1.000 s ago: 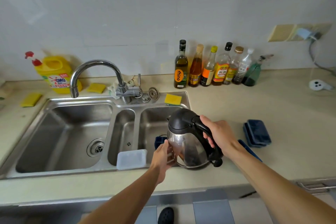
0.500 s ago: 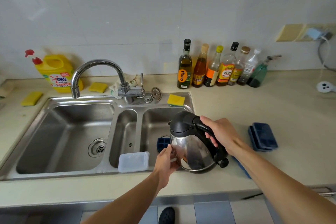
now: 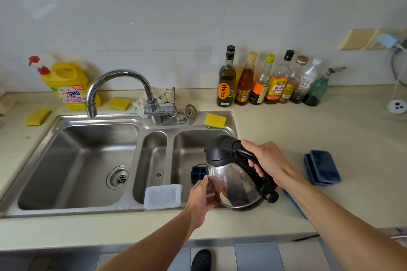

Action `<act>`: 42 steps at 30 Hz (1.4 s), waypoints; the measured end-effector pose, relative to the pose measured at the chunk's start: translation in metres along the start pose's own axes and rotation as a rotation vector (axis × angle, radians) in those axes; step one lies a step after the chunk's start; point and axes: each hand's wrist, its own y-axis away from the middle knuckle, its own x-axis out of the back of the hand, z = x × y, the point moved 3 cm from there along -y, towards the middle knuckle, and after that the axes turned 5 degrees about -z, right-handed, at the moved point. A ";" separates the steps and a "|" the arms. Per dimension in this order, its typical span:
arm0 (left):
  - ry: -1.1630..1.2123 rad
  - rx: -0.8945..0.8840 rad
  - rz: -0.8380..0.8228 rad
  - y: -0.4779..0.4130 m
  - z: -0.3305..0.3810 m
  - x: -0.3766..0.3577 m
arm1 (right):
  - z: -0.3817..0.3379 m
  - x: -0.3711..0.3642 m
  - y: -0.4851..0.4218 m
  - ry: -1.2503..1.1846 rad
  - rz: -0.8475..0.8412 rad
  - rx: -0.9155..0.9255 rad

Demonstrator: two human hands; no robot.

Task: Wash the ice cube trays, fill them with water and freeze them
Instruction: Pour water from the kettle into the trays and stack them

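In the head view, a steel kettle [image 3: 233, 179] is held at frame centre. Its black handle is wrapped by the fingers of the right hand [image 3: 267, 160], and its side is touched by the loosely spread fingers of the left hand [image 3: 201, 199]. One blue ice cube tray [image 3: 197, 173] is seen in the right basin [image 3: 193, 145], partly hidden; stacked trays [image 3: 322, 166] lie on the surface at right.

Both bare forearms reached forward from the lower edge of the view, the right one from further right. The right hand [image 3: 267, 161] was curled over the handle [image 3: 246, 153] of a kettle [image 3: 233, 185], knuckles up. The left hand [image 3: 201, 199] sat lower, its fingers pointing up and apparently lying fairly straight against the kettle's side.
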 end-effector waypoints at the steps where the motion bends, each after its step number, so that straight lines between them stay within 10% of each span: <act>1: 0.003 0.002 0.001 0.000 0.000 0.000 | -0.001 0.000 0.000 0.003 0.001 -0.003; 42: 0.016 0.032 0.004 0.004 -0.006 0.002 | -0.011 -0.002 0.011 0.063 -0.026 -0.001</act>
